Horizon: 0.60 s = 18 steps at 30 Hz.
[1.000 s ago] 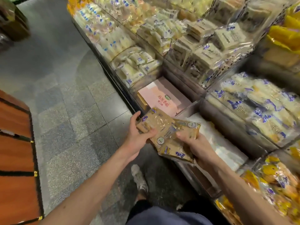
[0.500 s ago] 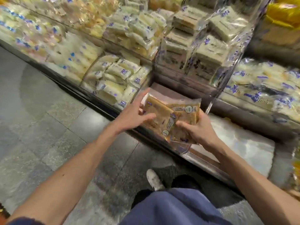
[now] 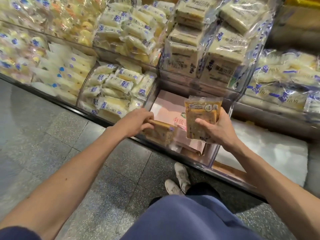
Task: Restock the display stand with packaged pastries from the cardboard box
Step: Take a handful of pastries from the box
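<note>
At frame centre the left grip (image 3: 138,122) pinches a pack (image 3: 161,133) low in the clear bin (image 3: 210,160); the right grip (image 3: 219,129) curls round a second pack (image 3: 200,116) above it. Both look light, soft, crushable, film slippery: hold flat sides, gently.

Bright, even indoor light comes from overhead; white glare streaks the clear wrappers (image 3: 230,42) on the display stand (image 3: 210,159); the stone floor (image 3: 52,129) carries a soft sheen; straight lines bow toward the edges; far-left packets (image 3: 15,49) blur.
</note>
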Motion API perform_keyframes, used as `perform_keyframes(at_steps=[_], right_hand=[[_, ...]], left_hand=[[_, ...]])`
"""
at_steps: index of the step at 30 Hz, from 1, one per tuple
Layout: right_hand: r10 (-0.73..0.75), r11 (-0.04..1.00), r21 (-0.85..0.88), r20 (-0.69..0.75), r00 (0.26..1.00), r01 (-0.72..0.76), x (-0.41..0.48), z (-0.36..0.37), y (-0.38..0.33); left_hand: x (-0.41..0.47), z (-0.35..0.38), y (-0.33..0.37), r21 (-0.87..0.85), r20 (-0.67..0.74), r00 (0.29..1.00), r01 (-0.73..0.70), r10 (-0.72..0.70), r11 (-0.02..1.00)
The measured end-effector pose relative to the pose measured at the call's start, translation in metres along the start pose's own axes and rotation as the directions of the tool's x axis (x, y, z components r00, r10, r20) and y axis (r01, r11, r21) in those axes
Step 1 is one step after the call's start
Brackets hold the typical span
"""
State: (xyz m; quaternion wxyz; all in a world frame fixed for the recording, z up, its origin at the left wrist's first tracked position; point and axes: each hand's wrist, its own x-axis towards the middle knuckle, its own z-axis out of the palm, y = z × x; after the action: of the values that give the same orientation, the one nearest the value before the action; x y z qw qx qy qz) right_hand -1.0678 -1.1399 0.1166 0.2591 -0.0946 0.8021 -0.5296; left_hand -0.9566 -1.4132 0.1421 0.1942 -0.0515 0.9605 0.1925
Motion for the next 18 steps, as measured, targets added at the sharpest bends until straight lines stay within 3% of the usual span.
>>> perform_keyframes(at_steps=[8, 11, 14, 18], right_hand=[[0.069, 0.998, 0.005, 0.061, 0.996, -0.069, 0.0, 0.003, 0.013], [0.082, 0.997, -0.002, 0.093, 0.992, -0.082, 0.001, 0.005, 0.014], [0.08, 0.997, 0.002, 0.112, 0.99, -0.081, 0.001, 0.007, 0.014], [0.075, 0.997, 0.0, 0.144, 0.987, -0.076, 0.002, 0.012, 0.013]], left_hand=[[0.016, 0.023, -0.003, 0.311, 0.249, 0.967, -0.125, 0.047, 0.942], [0.015, 0.033, -0.01, 0.497, 0.179, 0.964, -0.263, 0.199, 0.827], [0.01, 0.047, 0.003, 0.414, 0.191, 0.927, -0.373, 0.322, 0.83], [0.011, 0.055, 0.008, 0.333, 0.263, 0.931, -0.335, 0.254, 0.881]])
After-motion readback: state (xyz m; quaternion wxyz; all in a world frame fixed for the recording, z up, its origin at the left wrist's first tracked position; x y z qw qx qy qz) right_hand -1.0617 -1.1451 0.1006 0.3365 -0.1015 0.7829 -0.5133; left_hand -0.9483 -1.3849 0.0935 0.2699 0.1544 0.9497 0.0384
